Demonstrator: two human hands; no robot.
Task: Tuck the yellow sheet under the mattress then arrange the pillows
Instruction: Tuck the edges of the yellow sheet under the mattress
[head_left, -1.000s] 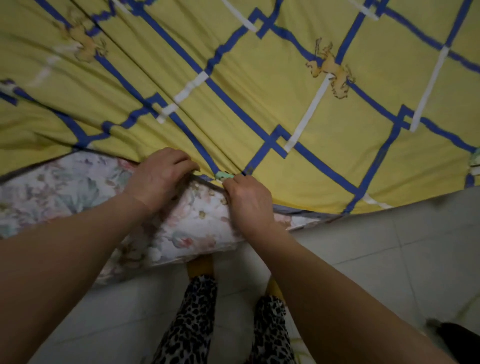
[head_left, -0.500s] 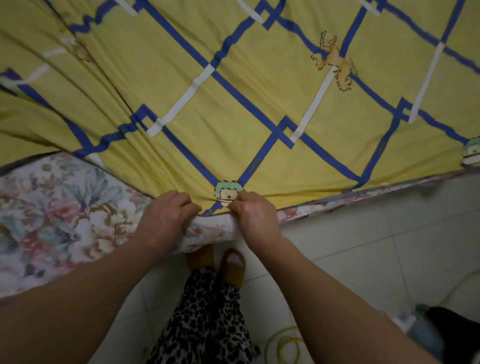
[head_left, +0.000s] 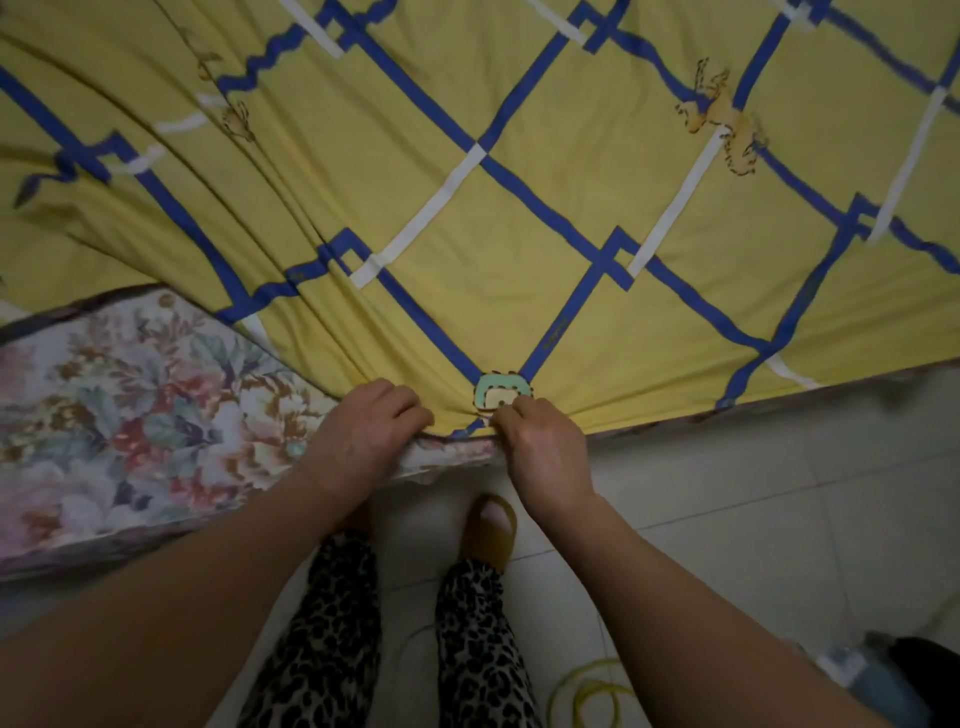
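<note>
The yellow sheet (head_left: 519, 208), crossed by blue and white bands, covers most of the bed. Its near edge lies along the mattress rim. The flowered mattress (head_left: 119, 415) is bare at the left, where the sheet slants away in folds. My left hand (head_left: 371, 434) grips the sheet's hem at the mattress edge, fingers curled over it. My right hand (head_left: 540, 447) pinches the hem just right of it, below a small green patch printed on the sheet. No pillows are in view.
Pale floor tiles (head_left: 779, 493) run along the bed's near side. My legs in leopard-print trousers and a yellow slipper (head_left: 491, 530) stand against the bed. A yellow cord (head_left: 587, 691) lies coiled on the floor, and a dark object (head_left: 893, 680) sits at the bottom right.
Both hands have drawn the sheet's hem toward me, from partway across the mattress down to its near edge. More of the floral mattress on the right is now covered.
</note>
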